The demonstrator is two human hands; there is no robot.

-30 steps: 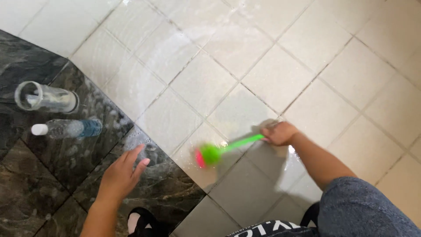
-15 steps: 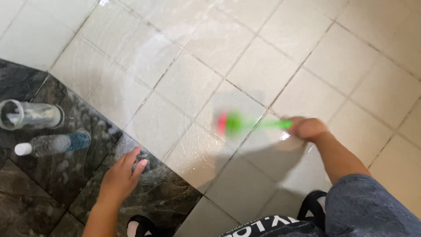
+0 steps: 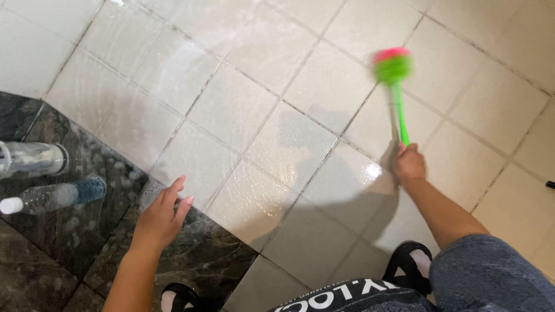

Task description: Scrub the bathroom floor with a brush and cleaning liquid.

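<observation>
My right hand (image 3: 409, 164), right of centre, is gripping the green handle of a scrub brush (image 3: 393, 66); its blurred green-and-pink head is lying against the wet white floor tiles (image 3: 231, 104) at upper right. My left hand (image 3: 159, 216) is hovering open, fingers spread, lower left. 2 clear containers are lying at the left edge: a plastic bottle (image 3: 52, 196) and a tumbler (image 3: 32, 159).

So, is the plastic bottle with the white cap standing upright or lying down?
Lying down. The bottle rests on its side on the dark marble floor, cap pointing left.
</observation>
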